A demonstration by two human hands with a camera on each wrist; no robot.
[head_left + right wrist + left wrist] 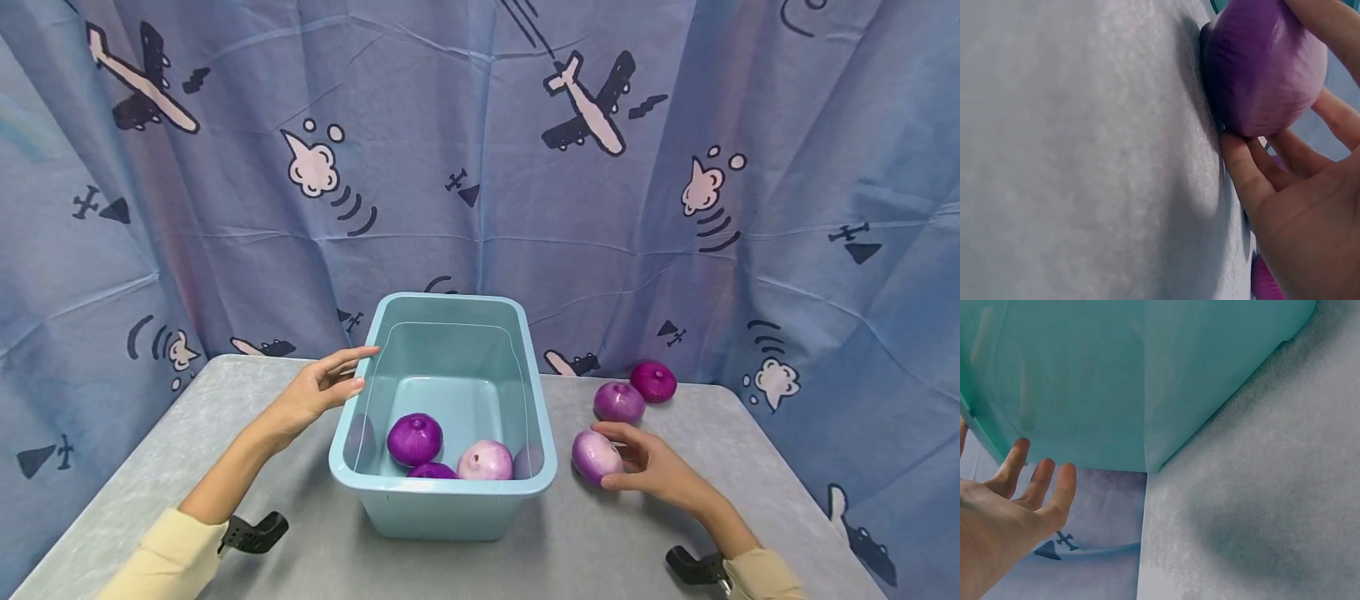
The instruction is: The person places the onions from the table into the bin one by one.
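Observation:
A light blue plastic bin (444,492) stands mid-table with several purple onions inside, among them a dark one (415,438) and a pale one (485,460). My left hand (318,390) is open with straight fingers beside the bin's left wall (1116,381), close to its rim; whether it touches is unclear. My right hand (647,464) curls its fingers and thumb round a pale purple onion (595,455) lying on the table just right of the bin. In the right wrist view that onion (1263,69) sits against my fingers (1254,181).
Two more purple onions (618,402) (653,381) lie on the grey table (465,567) behind my right hand. A blue curtain with aeroplane prints (480,167) hangs close behind the table. The table's edges run near both forearms.

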